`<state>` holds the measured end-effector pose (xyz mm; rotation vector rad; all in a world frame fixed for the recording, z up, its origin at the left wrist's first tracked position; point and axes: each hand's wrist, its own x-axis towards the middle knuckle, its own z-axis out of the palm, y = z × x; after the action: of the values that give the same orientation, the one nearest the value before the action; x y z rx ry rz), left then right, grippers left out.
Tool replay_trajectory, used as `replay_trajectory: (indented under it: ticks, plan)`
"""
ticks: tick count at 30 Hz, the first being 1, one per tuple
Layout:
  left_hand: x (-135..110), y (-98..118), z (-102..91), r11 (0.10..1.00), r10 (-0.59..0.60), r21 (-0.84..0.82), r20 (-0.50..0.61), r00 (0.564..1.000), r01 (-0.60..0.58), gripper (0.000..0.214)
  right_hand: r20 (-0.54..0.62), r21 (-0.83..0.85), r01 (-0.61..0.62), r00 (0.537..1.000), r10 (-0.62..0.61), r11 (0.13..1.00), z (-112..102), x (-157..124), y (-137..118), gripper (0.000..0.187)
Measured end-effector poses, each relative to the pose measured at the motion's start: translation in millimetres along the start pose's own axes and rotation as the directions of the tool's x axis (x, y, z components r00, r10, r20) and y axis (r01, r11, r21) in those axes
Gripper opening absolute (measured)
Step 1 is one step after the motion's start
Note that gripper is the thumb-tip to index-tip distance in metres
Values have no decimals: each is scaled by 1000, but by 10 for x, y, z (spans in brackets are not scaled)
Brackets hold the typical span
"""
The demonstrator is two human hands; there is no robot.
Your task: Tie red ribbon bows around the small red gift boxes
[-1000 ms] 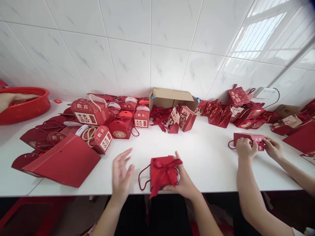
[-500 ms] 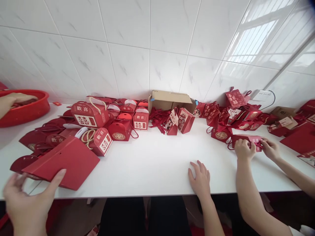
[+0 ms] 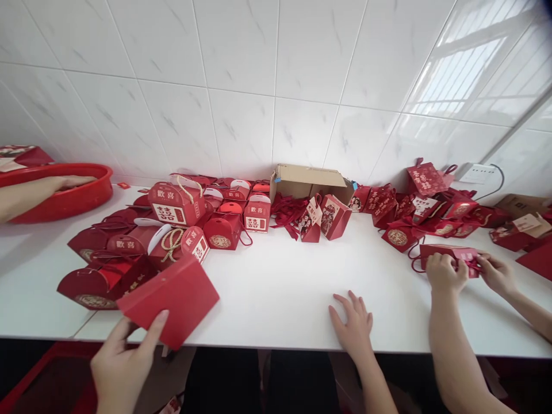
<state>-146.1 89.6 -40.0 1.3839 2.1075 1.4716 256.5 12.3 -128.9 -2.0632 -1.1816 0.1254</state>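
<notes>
My left hand (image 3: 129,353) grips a plain red gift box (image 3: 176,302) by its near left end, thumb on top, at the table's front edge; its printed faces are turned away. Right behind it stand several finished red gift boxes (image 3: 175,204), some with rope handles and gold or white labels. My right hand (image 3: 354,323) rests at the front of the white table (image 3: 276,287) with its fingers spread, holding nothing. Two small red boxes, one with a tag (image 3: 311,219) and one with a printed picture (image 3: 336,217), stand in front of the carton.
An open cardboard carton (image 3: 311,175) with red ribbons (image 3: 288,213) sits against the tiled wall. At the right, a co-worker's hands (image 3: 448,275) handle a red box (image 3: 446,252) beside more red boxes. Another person's arm (image 3: 34,195) reaches into a red basin (image 3: 97,190) at the left.
My left hand has carried the red box rightward and tightened around it. The view has turned slightly left. My right hand stays on the table.
</notes>
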Motion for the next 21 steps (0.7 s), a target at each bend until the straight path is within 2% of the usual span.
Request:
replay_trajectory:
  ticks: [1,3,5,9,11,13,15,17,21]
  plan:
    - [-115,82,57,999,-33,-34,81,996,35,36,31,64,3,1000,-5,998,27,-52,-82,34]
    - [-328,233,202,990,-4,-138,231,973,37,41,125,210,28,991,-55,977,60,-168,-278,39]
    - [-508,373,371,971,116,-235,342,933,-35,36,249,370,34,959,-134,929,50,-263,-483,54]
    - [-761,608,672,918,318,-371,479,818,-140,30,439,607,-86,865,-243,790,-54,-305,-780,79]
    - [-840,671,763,900,361,-411,514,779,-146,30,439,659,-86,850,-290,747,-89,-277,-841,85]
    - [-888,687,810,886,387,-445,552,738,-132,30,401,696,-55,857,-323,716,-94,-251,-847,85]
    - [-907,663,825,874,405,-477,607,684,-93,29,383,727,-50,857,-344,684,-82,-241,-808,82]
    - [-913,618,826,863,410,-503,654,636,-38,29,405,740,-63,836,-369,669,-74,-243,-742,79]
    - [-937,532,832,843,405,-537,673,619,33,30,459,708,-59,795,-395,703,-96,-252,-627,74]
